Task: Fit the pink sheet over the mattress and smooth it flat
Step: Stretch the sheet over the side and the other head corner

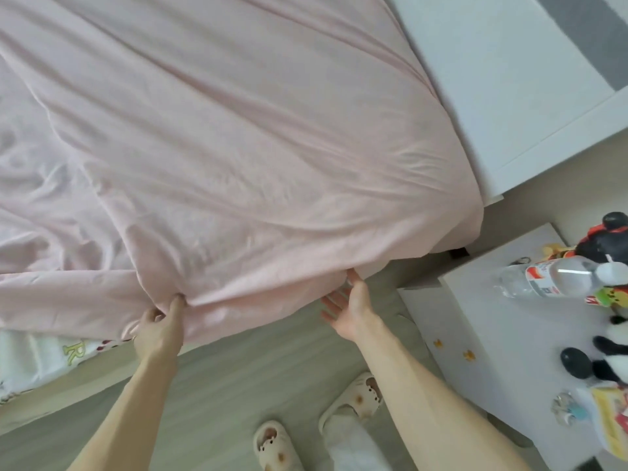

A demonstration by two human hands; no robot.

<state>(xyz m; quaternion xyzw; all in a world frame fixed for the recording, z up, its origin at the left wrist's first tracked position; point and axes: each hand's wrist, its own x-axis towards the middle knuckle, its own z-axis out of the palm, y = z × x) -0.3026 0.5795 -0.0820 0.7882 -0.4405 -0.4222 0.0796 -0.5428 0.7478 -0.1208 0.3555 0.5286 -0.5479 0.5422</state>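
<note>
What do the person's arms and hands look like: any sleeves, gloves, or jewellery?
The left forearm and the right forearm are bare, with no sleeve in view. The left hand and the right hand wear no gloves. No watch, bracelet or ring shows on either.

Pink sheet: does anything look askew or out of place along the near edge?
Yes. The pink sheet is bunched into folds at far left, and its near edge hangs untucked where the left hand pinches it. Below, white printed fabric shows uncovered.
</note>
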